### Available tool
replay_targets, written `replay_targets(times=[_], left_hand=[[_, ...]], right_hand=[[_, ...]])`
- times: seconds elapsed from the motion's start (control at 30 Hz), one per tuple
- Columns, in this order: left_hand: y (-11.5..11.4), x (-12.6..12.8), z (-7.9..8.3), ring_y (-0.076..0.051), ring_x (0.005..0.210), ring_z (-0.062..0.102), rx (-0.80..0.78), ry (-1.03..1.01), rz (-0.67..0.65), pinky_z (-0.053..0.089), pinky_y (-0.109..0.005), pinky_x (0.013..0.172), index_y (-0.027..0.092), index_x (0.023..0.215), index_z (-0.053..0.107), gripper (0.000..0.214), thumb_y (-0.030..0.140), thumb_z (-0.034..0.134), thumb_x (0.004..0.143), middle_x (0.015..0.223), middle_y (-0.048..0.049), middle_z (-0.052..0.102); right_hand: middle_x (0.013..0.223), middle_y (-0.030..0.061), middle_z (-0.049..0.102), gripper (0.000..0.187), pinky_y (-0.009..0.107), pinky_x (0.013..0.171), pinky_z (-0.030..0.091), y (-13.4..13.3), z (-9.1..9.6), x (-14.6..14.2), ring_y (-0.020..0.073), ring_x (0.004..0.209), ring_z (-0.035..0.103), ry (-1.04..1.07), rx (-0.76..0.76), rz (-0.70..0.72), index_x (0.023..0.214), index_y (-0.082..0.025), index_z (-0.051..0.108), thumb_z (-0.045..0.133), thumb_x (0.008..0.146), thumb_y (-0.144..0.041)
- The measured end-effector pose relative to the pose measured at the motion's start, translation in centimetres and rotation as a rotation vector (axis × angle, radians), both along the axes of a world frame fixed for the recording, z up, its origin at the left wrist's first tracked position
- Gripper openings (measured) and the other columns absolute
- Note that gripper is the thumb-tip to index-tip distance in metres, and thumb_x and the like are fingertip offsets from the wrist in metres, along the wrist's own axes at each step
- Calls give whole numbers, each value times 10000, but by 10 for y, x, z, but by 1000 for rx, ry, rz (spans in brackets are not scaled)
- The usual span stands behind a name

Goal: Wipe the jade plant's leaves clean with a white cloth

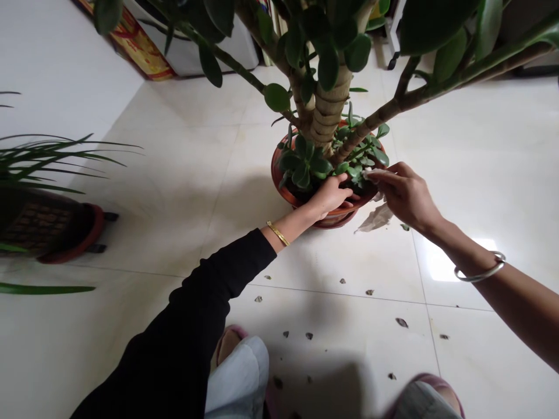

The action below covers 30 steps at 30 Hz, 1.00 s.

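Potted plant [325, 116] stands upright in a reddish-brown pot [278, 174] on the pale tiled floor [244, 157]. The left hand [329, 198] reaches over the near rim, with its fingers partly hidden beside the low leaves [303, 163]; I cannot tell whether they grasp something. The right hand [410, 195], at the right side of the pot, pinches a thin, pale tissue [376, 218], which hangs beside the rim. Small, dry leaf pieces [402, 322] lie scattered nearer to the person.

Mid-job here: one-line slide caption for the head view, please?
Left hand reaching into a plant pot, right hand holding a crumpled pale sheet, dark bits scattered on the tiled floor.
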<state>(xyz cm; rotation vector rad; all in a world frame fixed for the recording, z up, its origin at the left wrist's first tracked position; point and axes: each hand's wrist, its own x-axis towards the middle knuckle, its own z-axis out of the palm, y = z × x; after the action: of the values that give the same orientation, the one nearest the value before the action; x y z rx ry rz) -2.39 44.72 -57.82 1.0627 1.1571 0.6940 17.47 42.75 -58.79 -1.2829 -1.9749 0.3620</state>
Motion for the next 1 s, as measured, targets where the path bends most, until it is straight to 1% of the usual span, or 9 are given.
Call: replay_targets(times=[0.17, 0.27, 0.37, 0.47, 0.6, 0.67, 0.77, 0.87, 1.0], left_hand=[[-2, -10, 4, -81, 798, 731, 74, 54, -53, 534, -171, 621, 143, 1303, 668, 488, -67, 471, 910, 1475, -130, 682], [2, -14, -2, -82, 795, 731, 122, 100, -80, 551, -186, 643, 152, 1387, 650, 541, -55, 480, 917, 1564, -141, 622], [5, -18, -9, -84, 825, 739, 154, 169, -117, 568, -195, 727, 139, 1467, 603, 544, -17, 488, 958, 1551, -175, 628], [-3, -27, -5, -107, 919, 755, 242, 288, -176, 574, -223, 878, 124, 1513, 573, 523, 42, 492, 1003, 1443, -185, 705], [-32, -42, 1, -182, 1120, 747, 549, 504, -263, 539, -313, 1064, 200, 1441, 660, 403, 228, 546, 1055, 1321, -124, 778], [-44, -48, -4, -228, 1231, 710, 749, 588, -329, 502, -382, 1142, 200, 1341, 724, 333, 254, 565, 1053, 1325, -123, 776], [-50, -53, -19, -256, 1299, 681, 953, 640, -391, 459, -455, 1195, 180, 1332, 735, 360, 214, 484, 1076, 1337, -147, 770], [-45, -57, -31, -255, 1333, 668, 1011, 642, -425, 448, -480, 1205, 175, 1387, 707, 423, 217, 398, 1100, 1378, -164, 753], [-36, -61, -36, -266, 1363, 650, 999, 601, -454, 439, -496, 1211, 202, 1395, 703, 395, 278, 462, 1091, 1411, -161, 737]], right_hand=[[1031, 82, 671, 337, 355, 760, 629, -6, 13, 11, 180, 838, 654, -11, -12, -65, 1190, -271, 832, 569, 981, -241], [1030, 77, 663, 331, 341, 759, 621, -10, 16, 10, 171, 840, 647, -7, -12, -50, 1186, -274, 834, 568, 991, -246], [1043, 80, 666, 343, 331, 776, 611, -11, 15, 10, 170, 868, 655, -17, -9, -38, 1193, -265, 834, 559, 990, -231], [1046, 88, 678, 335, 333, 796, 602, -10, 12, 13, 171, 872, 667, -21, -8, -45, 1171, -239, 839, 569, 975, -209], [1016, 82, 686, 320, 342, 775, 591, -10, 8, 18, 175, 833, 666, -11, -33, -71, 1112, -253, 843, 582, 940, -184], [998, 78, 682, 324, 347, 771, 592, -11, 6, 18, 179, 823, 665, -3, -54, -71, 1091, -261, 841, 576, 924, -177], [981, 75, 673, 316, 350, 778, 595, -12, 5, 16, 181, 821, 665, 9, -76, -68, 1065, -266, 841, 574, 916, -190], [997, 72, 674, 317, 346, 779, 594, -14, 6, 13, 171, 817, 656, 0, -90, -76, 1034, -269, 835, 548, 923, -191], [1012, 72, 675, 342, 330, 764, 583, -19, 7, 11, 159, 821, 654, -24, -95, -79, 1062, -264, 836, 534, 929, -177]])
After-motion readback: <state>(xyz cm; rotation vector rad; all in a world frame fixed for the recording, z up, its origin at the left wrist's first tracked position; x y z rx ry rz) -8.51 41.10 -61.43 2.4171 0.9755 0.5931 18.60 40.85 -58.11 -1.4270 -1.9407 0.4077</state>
